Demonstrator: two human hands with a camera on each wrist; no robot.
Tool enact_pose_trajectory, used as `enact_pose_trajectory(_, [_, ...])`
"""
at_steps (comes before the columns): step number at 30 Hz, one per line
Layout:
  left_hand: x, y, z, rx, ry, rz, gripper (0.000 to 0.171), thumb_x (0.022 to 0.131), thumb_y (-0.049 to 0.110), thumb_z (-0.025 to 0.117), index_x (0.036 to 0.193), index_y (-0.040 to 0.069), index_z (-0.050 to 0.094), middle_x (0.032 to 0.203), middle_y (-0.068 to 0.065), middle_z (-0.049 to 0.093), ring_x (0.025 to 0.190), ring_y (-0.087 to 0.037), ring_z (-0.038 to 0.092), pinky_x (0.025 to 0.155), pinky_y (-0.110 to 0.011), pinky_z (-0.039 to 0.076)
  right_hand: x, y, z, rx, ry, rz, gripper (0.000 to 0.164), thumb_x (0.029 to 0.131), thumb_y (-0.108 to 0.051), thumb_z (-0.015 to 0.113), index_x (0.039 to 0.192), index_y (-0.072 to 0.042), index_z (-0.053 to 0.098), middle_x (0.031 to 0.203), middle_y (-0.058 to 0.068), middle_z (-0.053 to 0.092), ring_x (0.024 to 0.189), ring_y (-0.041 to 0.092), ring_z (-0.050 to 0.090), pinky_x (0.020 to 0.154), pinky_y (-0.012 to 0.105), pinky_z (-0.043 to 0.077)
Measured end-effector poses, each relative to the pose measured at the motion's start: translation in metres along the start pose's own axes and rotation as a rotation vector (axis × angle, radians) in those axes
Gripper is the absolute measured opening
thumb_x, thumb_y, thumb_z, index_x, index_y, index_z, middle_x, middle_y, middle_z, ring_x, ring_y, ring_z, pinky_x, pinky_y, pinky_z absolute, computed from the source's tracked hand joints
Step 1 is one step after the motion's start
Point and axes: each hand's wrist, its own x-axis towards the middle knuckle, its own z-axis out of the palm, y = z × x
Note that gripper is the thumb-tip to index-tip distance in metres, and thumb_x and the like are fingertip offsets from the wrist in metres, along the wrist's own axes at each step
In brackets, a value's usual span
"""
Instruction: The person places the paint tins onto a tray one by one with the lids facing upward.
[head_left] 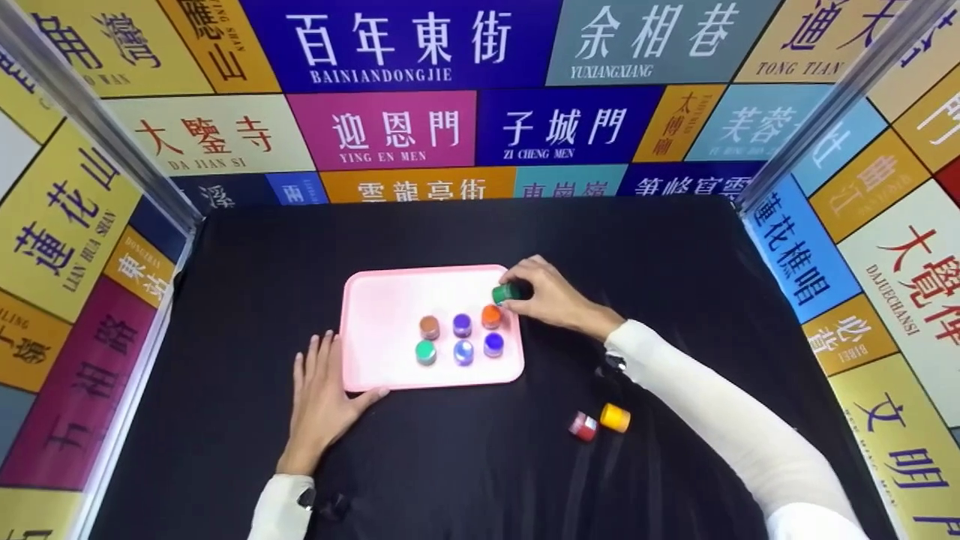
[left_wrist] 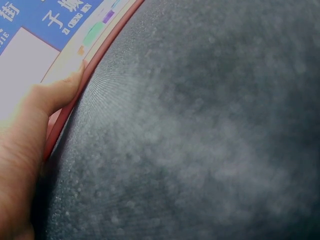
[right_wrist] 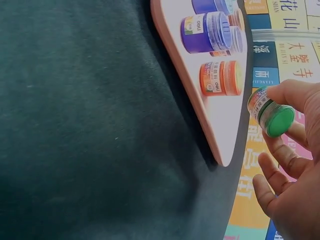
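Observation:
My right hand [head_left: 551,296] pinches a green paint jar [head_left: 504,293] between thumb and fingers, above the upper right corner of the pink tray [head_left: 382,300]. In the right wrist view the jar [right_wrist: 272,112] is tilted, its green lid turned toward the camera. An orange paint jar [head_left: 491,316] stands on the tray just below it. My left hand [head_left: 322,397] lies at the tray's lower left corner with fingers extended; its thumb [left_wrist: 70,90] touches the rim. Also on the tray are a brown jar [head_left: 429,327], a lighter green jar [head_left: 425,352] and several purple or blue ones.
On the black cloth [head_left: 450,465], right of the tray, a red jar [head_left: 583,426] and a yellow jar [head_left: 616,418] lie close together near my right forearm. Panels with printed lettering [head_left: 397,127] wall the table at the back and both sides.

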Motion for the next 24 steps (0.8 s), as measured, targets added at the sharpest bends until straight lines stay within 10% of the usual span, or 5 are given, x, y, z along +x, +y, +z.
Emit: enact_pose_trajectory(24, [0.002,0.002,0.003,0.001,-0.001,-0.002,0.130,0.081,0.073,0.086,0.172,-0.001,0.029,0.177,-0.028,0.028,0.167,-0.049,0.016,0.135,-0.067,0.005,0.044,-0.012,0.031,-0.022,-0.114,0.010,0.037,0.090,-0.024,0.089,0.122,-0.008,0.080,0.113,0.009,0.076,0.114,0.032,0.058,0.103,0.047,0.046])
